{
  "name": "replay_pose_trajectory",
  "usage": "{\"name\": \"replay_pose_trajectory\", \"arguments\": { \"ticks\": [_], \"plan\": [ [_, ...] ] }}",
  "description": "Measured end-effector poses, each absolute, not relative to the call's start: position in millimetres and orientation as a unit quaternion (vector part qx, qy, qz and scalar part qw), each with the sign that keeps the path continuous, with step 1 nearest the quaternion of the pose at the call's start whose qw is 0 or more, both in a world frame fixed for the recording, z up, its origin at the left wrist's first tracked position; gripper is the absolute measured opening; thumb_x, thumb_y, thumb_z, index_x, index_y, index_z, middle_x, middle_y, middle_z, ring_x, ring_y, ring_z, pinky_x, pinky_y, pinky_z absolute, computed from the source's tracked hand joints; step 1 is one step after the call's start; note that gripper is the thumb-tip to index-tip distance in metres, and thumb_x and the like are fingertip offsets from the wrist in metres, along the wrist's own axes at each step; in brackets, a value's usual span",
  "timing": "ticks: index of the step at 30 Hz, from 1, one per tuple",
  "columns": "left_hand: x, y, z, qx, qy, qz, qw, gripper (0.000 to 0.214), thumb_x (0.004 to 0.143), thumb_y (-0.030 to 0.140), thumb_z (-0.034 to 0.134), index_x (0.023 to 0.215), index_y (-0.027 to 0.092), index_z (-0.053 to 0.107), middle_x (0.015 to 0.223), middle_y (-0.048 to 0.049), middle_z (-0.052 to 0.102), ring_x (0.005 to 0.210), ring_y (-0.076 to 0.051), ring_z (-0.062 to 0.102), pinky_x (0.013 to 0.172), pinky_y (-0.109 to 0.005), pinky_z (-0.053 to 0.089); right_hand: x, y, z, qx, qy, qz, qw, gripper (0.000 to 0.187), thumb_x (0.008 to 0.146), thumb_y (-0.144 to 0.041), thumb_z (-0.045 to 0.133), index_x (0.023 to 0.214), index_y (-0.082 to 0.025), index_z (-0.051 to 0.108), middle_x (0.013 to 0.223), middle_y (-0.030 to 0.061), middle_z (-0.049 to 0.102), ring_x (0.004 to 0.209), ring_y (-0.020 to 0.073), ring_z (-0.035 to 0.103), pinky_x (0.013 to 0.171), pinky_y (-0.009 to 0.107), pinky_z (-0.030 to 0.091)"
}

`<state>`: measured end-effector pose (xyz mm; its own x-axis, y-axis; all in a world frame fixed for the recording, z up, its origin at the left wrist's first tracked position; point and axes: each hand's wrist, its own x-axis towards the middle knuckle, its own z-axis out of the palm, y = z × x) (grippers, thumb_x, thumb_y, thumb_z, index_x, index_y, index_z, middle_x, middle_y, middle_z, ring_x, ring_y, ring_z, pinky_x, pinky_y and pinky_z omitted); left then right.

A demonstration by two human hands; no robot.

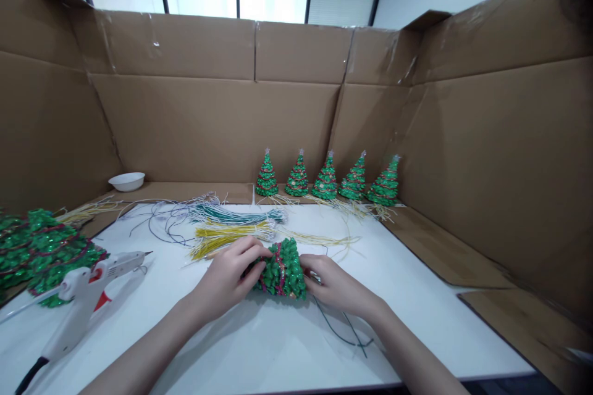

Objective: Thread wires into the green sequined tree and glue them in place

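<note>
A small green sequinned Christmas tree with red trim lies on its side on the white table. My left hand grips its left end, fingers curled over the top. My right hand is closed at its right, base end, where a thin dark wire trails out across the table toward me. What my right fingers pinch is hidden against the tree.
Several finished little trees stand in a row at the back. Bundles of green and yellow wires lie behind my hands. A white glue gun and a pile of green trees sit left. A white bowl is far left. Cardboard walls surround the table.
</note>
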<state>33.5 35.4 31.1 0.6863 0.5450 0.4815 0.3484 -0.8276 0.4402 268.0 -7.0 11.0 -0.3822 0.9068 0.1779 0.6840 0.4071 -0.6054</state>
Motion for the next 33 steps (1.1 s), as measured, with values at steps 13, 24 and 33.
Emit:
{"name": "replay_pose_trajectory", "arguments": {
  "ticks": [13,24,33],
  "plan": [
    [33.9,35.9,30.8,0.905,0.244,0.310,0.159,0.022,0.096,0.019,0.041,0.106,0.022,0.059,0.100,-0.0056,0.060,0.093,-0.018,0.058,0.079,-0.030,0.047,267.6,-7.4,11.9,-0.495,-0.800,0.226,0.251,0.023,0.080,-0.007,0.044,0.086,-0.017,0.064,0.083,0.0036,0.066,0.073,0.0172,0.057,0.066,0.026,0.043],
    [32.6,35.8,30.6,0.908,0.249,0.299,0.157,0.022,0.096,0.019,0.040,0.108,0.022,0.059,0.100,-0.0062,0.059,0.092,-0.018,0.057,0.080,-0.031,0.047,268.0,-8.5,14.1,-0.499,-0.800,0.225,0.247,0.020,0.080,-0.008,0.045,0.083,-0.017,0.063,0.082,0.0034,0.065,0.073,0.0169,0.056,0.066,0.026,0.042],
    [33.4,36.7,30.6,0.907,0.242,0.306,0.156,0.023,0.096,0.019,0.040,0.108,0.022,0.059,0.100,-0.0063,0.059,0.092,-0.019,0.057,0.079,-0.031,0.048,268.5,-8.1,12.3,-0.494,-0.799,0.230,0.255,0.023,0.080,-0.008,0.044,0.087,-0.018,0.063,0.086,0.0039,0.066,0.075,0.0174,0.057,0.068,0.027,0.043]
  ]
}}
